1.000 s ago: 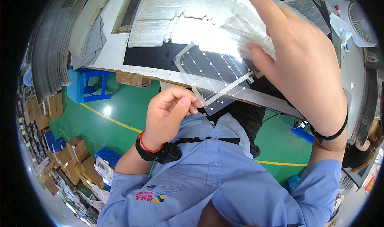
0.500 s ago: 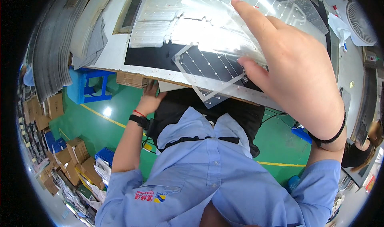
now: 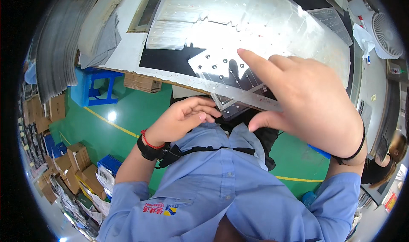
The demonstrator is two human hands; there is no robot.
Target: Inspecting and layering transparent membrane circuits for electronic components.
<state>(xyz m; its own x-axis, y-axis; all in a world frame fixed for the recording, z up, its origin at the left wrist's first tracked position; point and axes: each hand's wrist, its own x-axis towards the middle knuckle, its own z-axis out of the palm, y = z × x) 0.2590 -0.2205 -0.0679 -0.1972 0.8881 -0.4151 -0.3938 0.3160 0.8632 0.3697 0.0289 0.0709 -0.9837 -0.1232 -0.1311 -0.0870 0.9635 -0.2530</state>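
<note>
A clear plastic sheet (image 3: 228,100) printed with thin lines and dots sticks out over the table's front edge, one corner hanging down. Behind it lies a thick stack of glossy clear sheets (image 3: 174,33) on a black mat (image 3: 166,59), bright with glare. My right hand (image 3: 298,95) hovers over the front of the stack and the printed sheet, thumb and index finger spread wide, nothing between them. My left hand (image 3: 183,118) is in front of the table edge, fingers loosely bent and apart. Its fingertips are beside the hanging corner; whether they touch it I cannot tell.
At the left stand tall piles of sheets (image 3: 53,59) and a grey cloth (image 3: 104,44). A blue stool (image 3: 100,88) and a cardboard box (image 3: 142,83) are below the table. A white fan (image 3: 385,33) is at the right, with another person (image 3: 385,161) beyond it.
My left hand has risen from under the table edge and moved right, to the sheet's corner. The right hand has come nearer to me, and the printed sheet now lies flatter over the edge.
</note>
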